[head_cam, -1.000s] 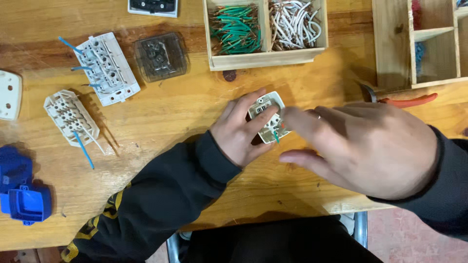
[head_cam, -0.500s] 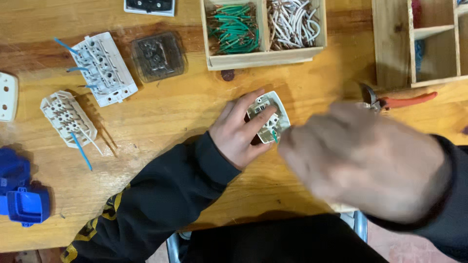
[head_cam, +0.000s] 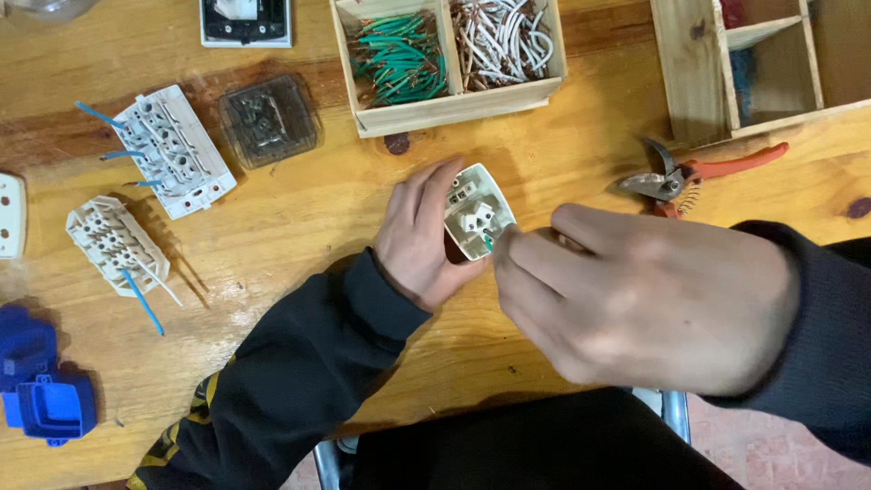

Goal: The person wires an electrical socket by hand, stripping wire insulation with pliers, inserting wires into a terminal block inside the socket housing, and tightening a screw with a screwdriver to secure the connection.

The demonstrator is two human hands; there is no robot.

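Left hand (head_cam: 419,238) grips a small white socket part (head_cam: 477,211), fingers wrapped over its left edge, its open back tilted up toward the camera. The part sits just above the wooden surface (head_cam: 299,218), near the middle of the view.

Right hand (head_cam: 635,295) is closed in a pinch; fingertips (head_cam: 508,249) meet a short green wire (head_cam: 488,241) at the lower right corner of the socket part. How far the wire goes into the part cannot be told.

Around them: a wooden tray (head_cam: 449,113) at the top centre, two compartments, green wire pieces on the left, white ones on the right. A larger wooden box (head_cam: 689,73) stands at the upper right. Orange-handled cutters (head_cam: 699,172) lie just beside the right hand, below that box.

Left side of the surface: two white socket inserts (head_cam: 172,150), (head_cam: 116,245), both with blue wires sticking out; a clear square cover (head_cam: 269,120) near the upper one; blue plastic pieces (head_cam: 41,390) at the lower left edge. A black-and-white plate (head_cam: 245,23) lies at the top.
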